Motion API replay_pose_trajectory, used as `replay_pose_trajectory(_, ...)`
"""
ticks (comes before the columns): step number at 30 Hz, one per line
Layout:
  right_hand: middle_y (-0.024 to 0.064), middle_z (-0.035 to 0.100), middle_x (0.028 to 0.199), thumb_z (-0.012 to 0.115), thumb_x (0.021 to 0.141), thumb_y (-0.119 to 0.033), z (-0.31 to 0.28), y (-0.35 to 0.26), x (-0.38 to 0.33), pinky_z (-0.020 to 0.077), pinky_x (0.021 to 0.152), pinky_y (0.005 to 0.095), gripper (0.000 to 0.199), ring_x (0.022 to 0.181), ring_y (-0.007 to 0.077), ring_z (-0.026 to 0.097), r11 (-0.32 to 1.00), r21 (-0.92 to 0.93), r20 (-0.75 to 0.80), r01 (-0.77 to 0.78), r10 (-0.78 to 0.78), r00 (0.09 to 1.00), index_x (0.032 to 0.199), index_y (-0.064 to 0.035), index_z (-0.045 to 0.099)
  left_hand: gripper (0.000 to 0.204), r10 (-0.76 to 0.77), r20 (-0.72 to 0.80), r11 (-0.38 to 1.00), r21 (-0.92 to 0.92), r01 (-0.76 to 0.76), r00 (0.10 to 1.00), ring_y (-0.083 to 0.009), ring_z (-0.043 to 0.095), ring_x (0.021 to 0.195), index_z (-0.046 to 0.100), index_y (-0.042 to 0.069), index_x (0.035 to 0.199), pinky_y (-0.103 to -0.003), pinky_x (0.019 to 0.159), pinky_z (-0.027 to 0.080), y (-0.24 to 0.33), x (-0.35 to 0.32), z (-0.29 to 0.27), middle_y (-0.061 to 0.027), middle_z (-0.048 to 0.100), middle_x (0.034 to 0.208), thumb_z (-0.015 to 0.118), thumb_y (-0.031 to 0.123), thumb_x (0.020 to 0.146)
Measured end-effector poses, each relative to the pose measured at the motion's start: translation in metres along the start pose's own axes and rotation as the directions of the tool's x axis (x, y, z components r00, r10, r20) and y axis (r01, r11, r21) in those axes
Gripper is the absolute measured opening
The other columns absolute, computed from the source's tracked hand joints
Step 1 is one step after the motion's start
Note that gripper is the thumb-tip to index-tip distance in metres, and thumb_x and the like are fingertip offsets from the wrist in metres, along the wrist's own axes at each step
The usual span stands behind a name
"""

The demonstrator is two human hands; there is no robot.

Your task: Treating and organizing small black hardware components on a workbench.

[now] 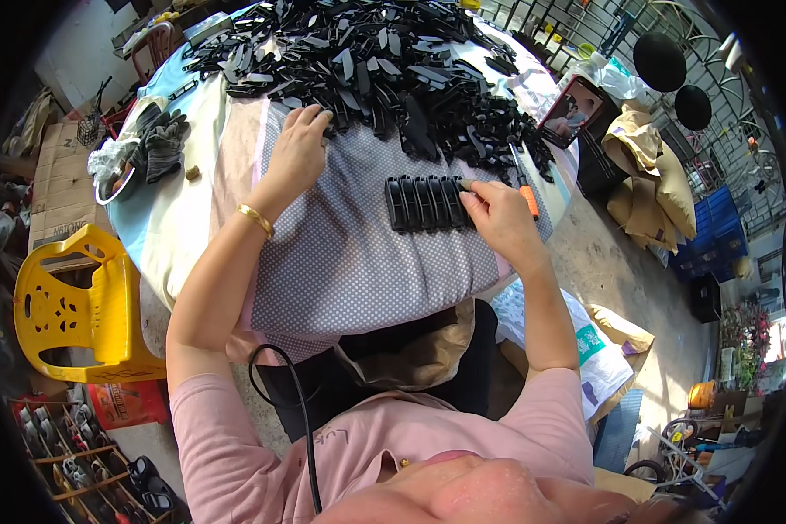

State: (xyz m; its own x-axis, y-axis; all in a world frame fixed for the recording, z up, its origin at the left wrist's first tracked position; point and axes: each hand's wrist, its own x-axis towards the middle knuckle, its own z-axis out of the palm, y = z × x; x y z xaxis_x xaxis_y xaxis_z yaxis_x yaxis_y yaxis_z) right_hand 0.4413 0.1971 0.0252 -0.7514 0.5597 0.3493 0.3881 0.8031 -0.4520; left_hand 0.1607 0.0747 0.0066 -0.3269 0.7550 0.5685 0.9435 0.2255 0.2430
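Close in, a row of upright black plastic pieces (pixel 424 203) is standing on the dotted cloth (pixel 341 279), and the right hand (pixel 503 218) is touching its right end with thumb and forefinger, though I cannot tell whether they are pinching the last piece. Farther out, the left hand (pixel 297 150) is curling its fingers at the near edge of a big black heap (pixel 367 65), its grip hidden, while a phone (pixel 573 111) is leaning beyond the orange-handled tool (pixel 529 201).

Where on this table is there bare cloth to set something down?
Dotted cloth between the left forearm and the row of black parts, down to the near edge; also pale cloth between that forearm and the grey gloves. Crowded: the far side, under the black pile.
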Motion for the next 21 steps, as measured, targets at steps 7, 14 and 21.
replay_pose_trajectory(7, 0.0123, 0.06, 0.079, 0.062, 0.078, -0.015, -0.001, 0.034, 0.043, 0.0475, 0.064, 0.0372, 0.02, 0.073, 0.0302, 0.06, 0.982, -0.19, -0.243, 0.018, -0.065, 0.968, 0.095, -0.0055, 0.065, 0.044, -0.028, 0.114, 0.999, 0.041, 0.024, 0.993, -0.0292, 0.05, 0.102, 0.051, 0.006, 0.118, -0.036, 0.089, 0.042, -0.005, 0.01, 0.002, -0.0113, 0.056, 0.102, 0.049, -0.003, 0.075)
replay_pose_trajectory(14, 0.0066, 0.053, 0.093, 0.066, 0.074, -0.014, 0.016, 0.037, 0.074, 0.0485, 0.075, 0.0355, 0.018, 0.093, 0.0233, 0.055, 0.841, -0.539, 0.075, 0.052, -0.013, 0.997, 0.092, -0.0142, 0.068, 0.037, -0.001, -0.007, 0.999, -0.042, 0.001, 1.0, -0.0263, 0.055, 0.085, 0.055, 0.008, 0.113, -0.035, 0.075, 0.047, 0.002, 0.0, -0.008, -0.0084, 0.053, 0.088, 0.057, 0.003, 0.076)
replay_pose_trajectory(21, 0.0081, 0.064, 0.075, 0.065, 0.071, -0.012, -0.002, 0.035, 0.091, 0.0496, 0.065, 0.0356, 0.011, 0.069, 0.0244, 0.062, 0.96, -0.278, -0.061, 0.046, -0.065, 0.996, 0.079, -0.004, 0.063, 0.032, -0.26, 0.546, 0.04, -0.818, 0.574, 0.796, -0.0218, 0.061, 0.085, 0.049, 0.003, 0.118, -0.034, 0.073, 0.053, 0.028, 0.003, -0.026, -0.0053, 0.054, 0.095, 0.048, 0.023, 0.092)
